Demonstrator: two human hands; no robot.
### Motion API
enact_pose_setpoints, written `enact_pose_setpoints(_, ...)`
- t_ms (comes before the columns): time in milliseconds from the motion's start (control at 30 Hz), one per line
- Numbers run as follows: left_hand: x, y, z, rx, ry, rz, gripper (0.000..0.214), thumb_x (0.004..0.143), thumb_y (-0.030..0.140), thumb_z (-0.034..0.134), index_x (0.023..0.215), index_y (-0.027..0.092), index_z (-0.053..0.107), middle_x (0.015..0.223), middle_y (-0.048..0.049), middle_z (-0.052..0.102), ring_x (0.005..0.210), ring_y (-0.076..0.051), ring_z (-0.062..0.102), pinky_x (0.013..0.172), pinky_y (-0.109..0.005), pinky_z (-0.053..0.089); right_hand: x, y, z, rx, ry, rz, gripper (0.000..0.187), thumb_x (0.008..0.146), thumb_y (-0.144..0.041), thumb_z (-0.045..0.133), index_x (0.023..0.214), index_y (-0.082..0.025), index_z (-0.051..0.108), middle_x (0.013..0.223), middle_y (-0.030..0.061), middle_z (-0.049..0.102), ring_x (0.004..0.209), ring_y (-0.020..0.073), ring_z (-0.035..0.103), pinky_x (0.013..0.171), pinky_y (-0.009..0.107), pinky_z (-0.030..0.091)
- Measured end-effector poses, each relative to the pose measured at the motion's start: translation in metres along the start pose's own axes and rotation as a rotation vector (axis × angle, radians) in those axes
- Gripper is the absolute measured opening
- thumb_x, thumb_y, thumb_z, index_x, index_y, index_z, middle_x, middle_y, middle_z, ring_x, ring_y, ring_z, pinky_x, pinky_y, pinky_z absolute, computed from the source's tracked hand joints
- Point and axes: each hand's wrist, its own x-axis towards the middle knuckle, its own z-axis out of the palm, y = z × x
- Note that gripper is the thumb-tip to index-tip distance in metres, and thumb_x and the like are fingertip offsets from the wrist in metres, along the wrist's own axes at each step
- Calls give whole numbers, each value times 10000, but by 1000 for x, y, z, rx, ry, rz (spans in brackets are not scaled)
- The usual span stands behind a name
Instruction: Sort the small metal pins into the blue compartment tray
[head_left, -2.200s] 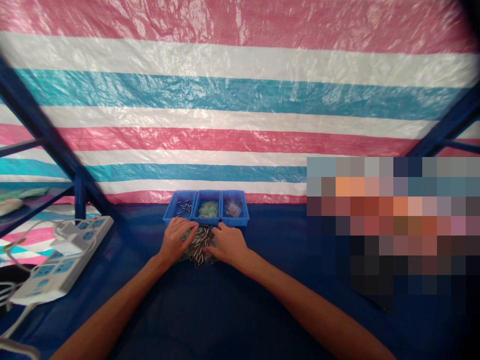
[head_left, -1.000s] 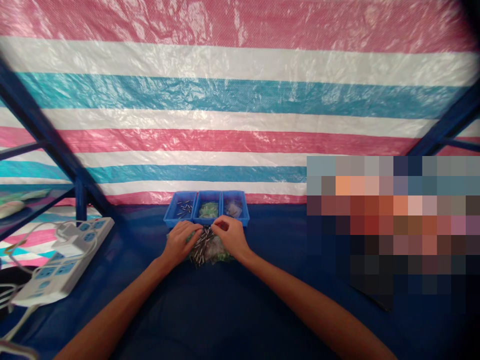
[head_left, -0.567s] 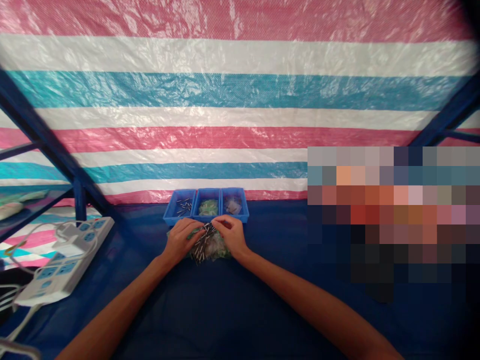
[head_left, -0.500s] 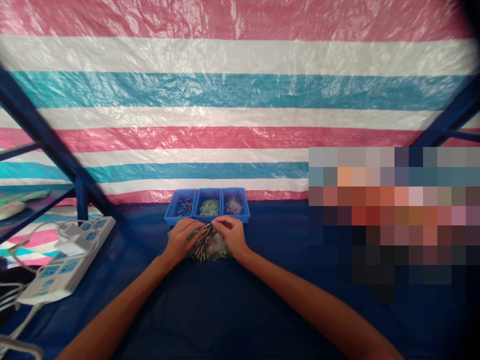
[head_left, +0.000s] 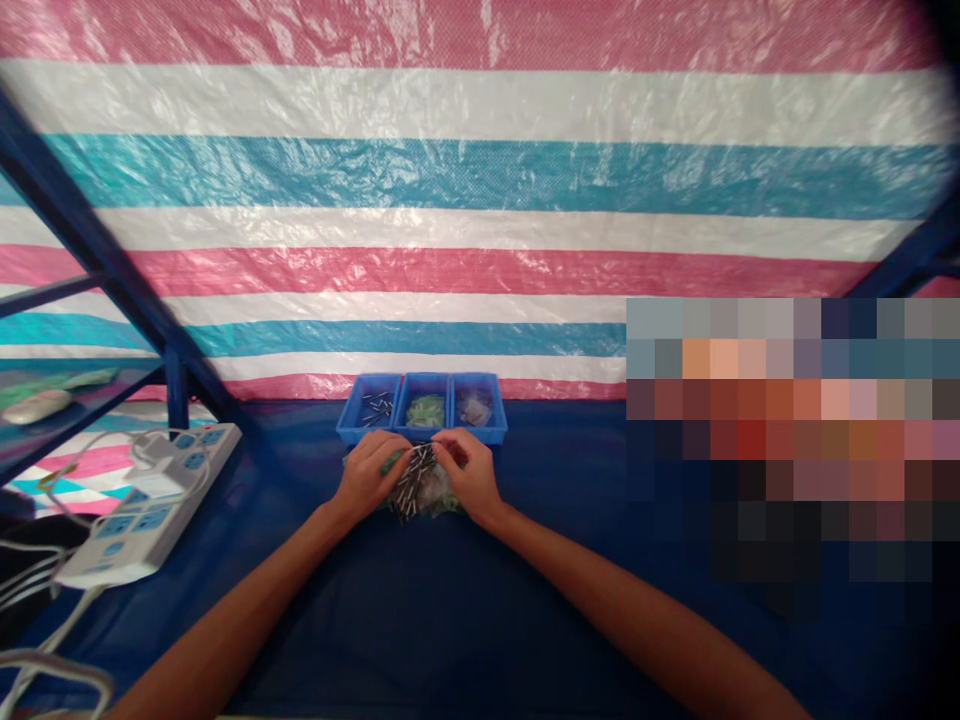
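Note:
A mixed pile of thin dark-and-silver metal pins (head_left: 412, 487), cloudy clear bits (head_left: 435, 488) and some green pieces lies on the blue tabletop. My left hand (head_left: 370, 472) rests over the pile's left side, fingers curled and thumb toward the pins, with a bit of green showing beside it. Over the right side, my right hand (head_left: 470, 477) is closed, thumb and forefinger together at the pins' upper edge. Whatever either hand pinches is too small or hidden to name. Just behind them stands a blue three-compartment tray (head_left: 422, 437): pins at left, green pieces in the middle, clear pieces at right.
A white power strip (head_left: 154, 515) with plugs and cables lies at the left on the blue table (head_left: 420, 620). Blue frame bars (head_left: 124, 265) rise on both sides, with a striped plastic sheet (head_left: 480, 180) behind. The right side is blurred into blocks.
The whole view has shifted slightly, things appearing a little further right. My right fingers have curled downward a bit at the pile; my left hand stays nearly in place.

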Motion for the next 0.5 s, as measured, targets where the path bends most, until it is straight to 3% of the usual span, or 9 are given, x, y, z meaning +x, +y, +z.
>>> enact_pose_setpoints(500,-1,-1,2,-27,34,-12,102,876,234,567,951,189,620,886,-60,669,850,-184,608,794,-326,491,-2,-2,-2,-140,-28,-98,281,919,-354,445,836,-176,645,752,17,592,676,138,534,662,241,410)
